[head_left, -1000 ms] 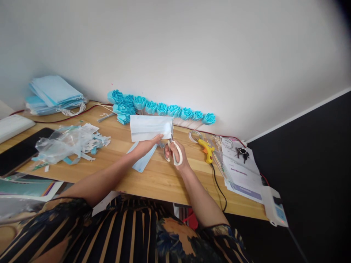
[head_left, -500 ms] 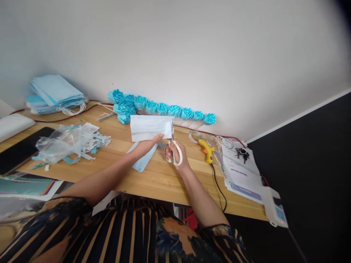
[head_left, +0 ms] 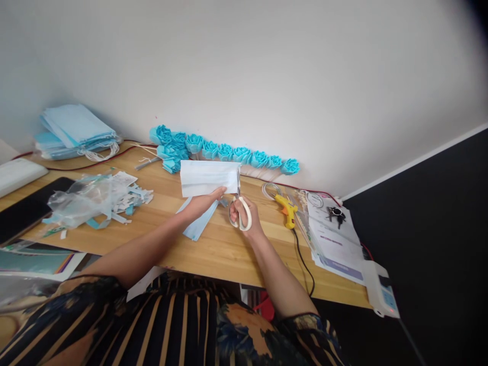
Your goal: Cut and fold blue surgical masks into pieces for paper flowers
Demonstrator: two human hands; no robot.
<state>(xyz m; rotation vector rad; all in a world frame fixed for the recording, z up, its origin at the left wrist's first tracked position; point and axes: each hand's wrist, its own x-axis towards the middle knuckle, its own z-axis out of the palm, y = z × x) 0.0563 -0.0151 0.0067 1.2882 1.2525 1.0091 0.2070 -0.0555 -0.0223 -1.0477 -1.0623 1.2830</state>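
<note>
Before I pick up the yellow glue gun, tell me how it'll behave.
The yellow glue gun will probably feel stiff, given its hard-looking body. It seems unlikely to roll, since it's pistol-shaped and lies on its side. Its black cord, running to the table's near edge, may tug.

A person at a wooden table (head_left: 229, 251) grips a pale-blue sheet (head_left: 208, 178) in the L hand (head_left: 209, 197) & white-handled scissors (head_left: 249, 216) in the R hand (head_left: 256, 223), blades at the sheet's R edge. A 2nd blue piece (head_left: 199, 227) lies partly under the L forearm (head_left: 160, 231). Blue flowers (head_left: 225, 151) line the wall (head_left: 244, 76); a yellow glue gun (head_left: 287, 209) lies R, nr papers (head_left: 331, 235) w/ keys (head_left: 337, 215) on top. Far L: stacked blue sheets (head_left: 76, 126), clear plastic (head_left: 80, 201) w/ scraps (head_left: 134, 197) beside.
</note>
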